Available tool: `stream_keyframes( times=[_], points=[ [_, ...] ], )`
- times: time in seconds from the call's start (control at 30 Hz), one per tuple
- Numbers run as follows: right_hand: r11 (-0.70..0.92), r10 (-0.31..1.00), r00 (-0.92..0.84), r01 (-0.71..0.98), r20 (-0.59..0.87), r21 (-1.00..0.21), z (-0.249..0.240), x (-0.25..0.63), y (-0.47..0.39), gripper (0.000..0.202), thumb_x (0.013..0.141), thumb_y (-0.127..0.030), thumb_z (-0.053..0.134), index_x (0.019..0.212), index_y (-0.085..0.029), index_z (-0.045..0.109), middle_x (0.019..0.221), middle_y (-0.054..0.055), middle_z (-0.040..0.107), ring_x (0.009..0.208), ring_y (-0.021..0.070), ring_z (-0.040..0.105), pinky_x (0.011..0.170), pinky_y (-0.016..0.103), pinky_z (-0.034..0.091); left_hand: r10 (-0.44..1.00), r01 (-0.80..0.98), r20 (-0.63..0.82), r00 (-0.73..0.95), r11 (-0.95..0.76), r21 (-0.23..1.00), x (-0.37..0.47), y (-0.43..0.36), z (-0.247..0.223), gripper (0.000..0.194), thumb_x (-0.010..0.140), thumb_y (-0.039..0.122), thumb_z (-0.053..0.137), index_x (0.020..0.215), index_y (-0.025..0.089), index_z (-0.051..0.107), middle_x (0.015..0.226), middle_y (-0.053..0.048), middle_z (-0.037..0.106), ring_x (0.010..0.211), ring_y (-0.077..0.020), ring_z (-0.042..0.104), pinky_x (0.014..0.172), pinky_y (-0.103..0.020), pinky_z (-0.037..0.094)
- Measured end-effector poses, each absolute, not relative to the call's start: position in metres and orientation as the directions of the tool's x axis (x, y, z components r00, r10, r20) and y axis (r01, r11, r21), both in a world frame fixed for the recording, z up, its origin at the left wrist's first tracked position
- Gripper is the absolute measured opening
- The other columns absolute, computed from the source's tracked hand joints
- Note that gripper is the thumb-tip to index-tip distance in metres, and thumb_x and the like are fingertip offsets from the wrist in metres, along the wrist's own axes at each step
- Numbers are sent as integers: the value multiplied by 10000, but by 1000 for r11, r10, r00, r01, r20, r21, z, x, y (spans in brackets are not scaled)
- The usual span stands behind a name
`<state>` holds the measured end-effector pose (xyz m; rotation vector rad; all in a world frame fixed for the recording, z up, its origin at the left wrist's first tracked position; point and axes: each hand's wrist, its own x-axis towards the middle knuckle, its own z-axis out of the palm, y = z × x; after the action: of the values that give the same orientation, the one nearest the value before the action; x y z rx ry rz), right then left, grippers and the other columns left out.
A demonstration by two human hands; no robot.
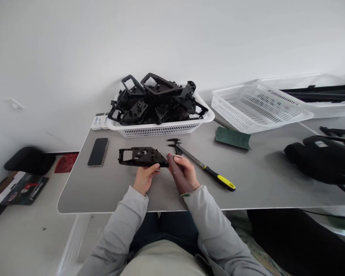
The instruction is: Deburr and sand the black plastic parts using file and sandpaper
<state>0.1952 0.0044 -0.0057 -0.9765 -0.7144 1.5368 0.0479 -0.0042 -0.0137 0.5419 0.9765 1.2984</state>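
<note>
The gray counter [100,189] is edged with white. A dark phone [98,152] is laid near its left side. A white basket [161,131] is set at the back, with small white packs [98,122] beside it. In front, a black measuring tool [176,146] is placed by a file [202,165] with a yellow-and-black handle [221,180]. A curled green sheet [232,138] and a bulky black thing [318,161] are seen farther right.

Small workshop, by its tools and stock. Landmark: white basket [161,131], heaped with black moulded parts [157,101], many alike. Just in front of basket: black frame piece [145,155], held. Front-right of basket, on grey counter [100,188]: file [222,182] with yellow-and-black handle, dark caliper [177,148] beside it. Right of basket: curled green sheet [232,138], more slotted baskets [231,113]. Behind basket: plain white wall [172,38].
</note>
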Motion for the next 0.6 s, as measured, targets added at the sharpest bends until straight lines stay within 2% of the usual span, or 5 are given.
stream_keyframes(
  times=[0.1, 0.2, 0.37, 0.5, 0.6],
  points=[
    [-262, 963, -76, -491, -259, -830, 1, 190, 1, 211, 517, -369, 745, 579, -212, 617, 470, -38, 536, 410, 94, 418, 383, 221, 337, 964, -505, -264, -25, 216, 836, 51, -5, -15, 402, 465, 272, 844, 823, 155, 706, 826, -49, 713, 686, -156, 637, 553, -235, 503],
    [-284, 958, -117, -496, -262, -820, 5, 188, -1, 225, 507, -376, 750, 552, -198, 619, 454, -36, 526, 400, 87, 408, 377, 214, 319, 975, -488, -221, -33, 177, 855, 51, -5, -17, 429, 482, 280, 840, 873, 158, 709, 909, -67, 716, 818, -200, 653, 667, -280, 525],
    [-304, 953, -143, -474, -268, -827, 6, 187, -4, 232, 538, -383, 748, 603, -179, 657, 468, -31, 533, 392, 75, 396, 373, 204, 276, 978, -435, -169, -122, 100, 895, 50, -4, -22, 385, 519, 349, 819, 832, 152, 711, 908, -78, 722, 877, -225, 654, 787, -355, 524],
    [-203, 979, -52, -398, -199, -895, 3, 187, -6, 218, 585, -381, 731, 657, -180, 693, 500, -21, 565, 418, 87, 426, 410, 220, 314, 976, -345, -105, -193, 32, 938, 47, -5, -26, 374, 540, 387, 803, 822, 157, 713, 904, -73, 726, 876, -228, 658, 835, -389, 513],
    [-81, 997, -11, -254, -81, -964, 0, 186, -6, 194, 616, -376, 717, 674, -191, 719, 551, -5, 613, 482, 115, 490, 466, 241, 371, 974, -269, -73, -216, 13, 963, 46, -6, -26, 333, 565, 387, 792, 803, 167, 715, 886, -68, 729, 889, -233, 659, 875, -400, 496]
  ],
)
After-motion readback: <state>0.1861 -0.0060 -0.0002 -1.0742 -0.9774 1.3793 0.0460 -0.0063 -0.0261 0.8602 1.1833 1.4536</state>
